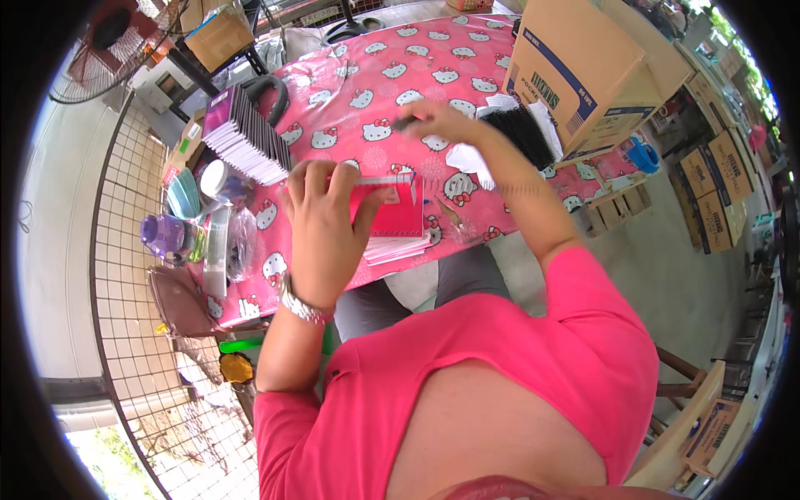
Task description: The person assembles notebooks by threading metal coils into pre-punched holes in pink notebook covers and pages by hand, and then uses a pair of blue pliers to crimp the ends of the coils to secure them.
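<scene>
Step in hand: coil binding, as judged, at the far edge of a red rectangular card-covered pad, laid on a white paper stack by the near edge of a pink cat-printed tablecloth.
Next move: a steadied pad and a thin dark coil aligned with its edge are called for.
Left hand: thumb laid on the red cover, fingers curled near its far left corner; whether gripped or merely rested cannot be told.
Right hand: raised beyond the pad, fingers closed on a small dark object, seemingly a tool, though blurred.
Pads: one red cover counted; sheets beneath uncountable.
Coils: one thin coil; one heap of black coil-like strips, uncounted.
Surroundings: one tall brown cardboard carton; one row of purple-covered books, not countable singly.
</scene>
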A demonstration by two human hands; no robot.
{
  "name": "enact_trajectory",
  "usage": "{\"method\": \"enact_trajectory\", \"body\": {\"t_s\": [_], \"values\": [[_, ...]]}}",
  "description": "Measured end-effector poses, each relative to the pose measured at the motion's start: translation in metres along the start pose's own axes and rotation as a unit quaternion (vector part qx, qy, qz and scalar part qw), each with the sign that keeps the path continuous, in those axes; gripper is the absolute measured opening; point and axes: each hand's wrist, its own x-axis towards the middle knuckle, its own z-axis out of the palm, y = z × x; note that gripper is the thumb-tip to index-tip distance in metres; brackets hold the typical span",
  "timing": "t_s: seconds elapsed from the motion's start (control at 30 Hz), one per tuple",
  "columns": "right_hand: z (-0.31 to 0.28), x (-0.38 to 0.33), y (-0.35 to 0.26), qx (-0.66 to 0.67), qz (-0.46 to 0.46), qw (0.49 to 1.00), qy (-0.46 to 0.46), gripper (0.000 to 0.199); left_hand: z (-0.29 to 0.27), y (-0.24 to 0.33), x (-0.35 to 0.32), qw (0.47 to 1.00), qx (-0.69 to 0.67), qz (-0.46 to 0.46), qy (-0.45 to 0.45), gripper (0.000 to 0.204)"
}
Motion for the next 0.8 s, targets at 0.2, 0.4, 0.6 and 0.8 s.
{"method": "enact_trajectory", "body": {"t_s": [0.2,0.4,0.6,0.8], "values": [[-0.024,-0.081,-0.142,-0.078,0.019,0.982,-0.171,0.060,0.009,0.003,0.024,0.997,-0.065,0.040,0.026,0.032],[-0.016,-0.076,-0.156,-0.049,-0.072,0.971,-0.223,0.062,0.011,-0.005,0.023,0.994,-0.089,0.047,0.034,0.037],[-0.019,-0.061,-0.156,-0.035,-0.105,0.965,-0.240,0.054,0.003,-0.029,0.019,0.995,-0.096,0.008,0.039,0.036],[0.000,-0.051,-0.176,-0.048,-0.084,0.969,-0.227,0.053,-0.002,-0.031,0.017,0.978,-0.206,-0.036,0.000,0.036]]}}
